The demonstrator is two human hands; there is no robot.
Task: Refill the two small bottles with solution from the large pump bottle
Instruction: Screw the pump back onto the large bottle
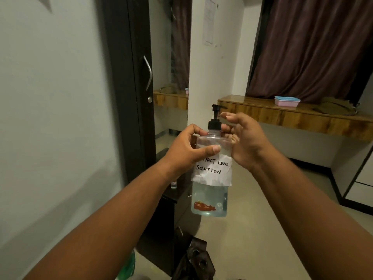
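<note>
I hold the large clear pump bottle (210, 197) upright in the air at chest height. It has a black pump head (216, 116) and a white paper label reading "contact lens solution". My left hand (187, 150) is wrapped around its upper body, thumb across the front. My right hand (244, 138) hovers at the bottle's right shoulder with fingers apart, thumb near the pump nozzle and fingertips close to the black collar. One small clear bottle (173, 184) stands on the dark table (169, 201) below, mostly hidden behind my left wrist. No second small bottle is visible.
A dark wardrobe door (125, 77) with a metal handle stands to the left beside a mirror. A wooden shelf (302, 118) along the right wall carries pink and blue boxes (286, 101) and a khaki bag (337, 109). A dark bag (198, 257) lies on the floor.
</note>
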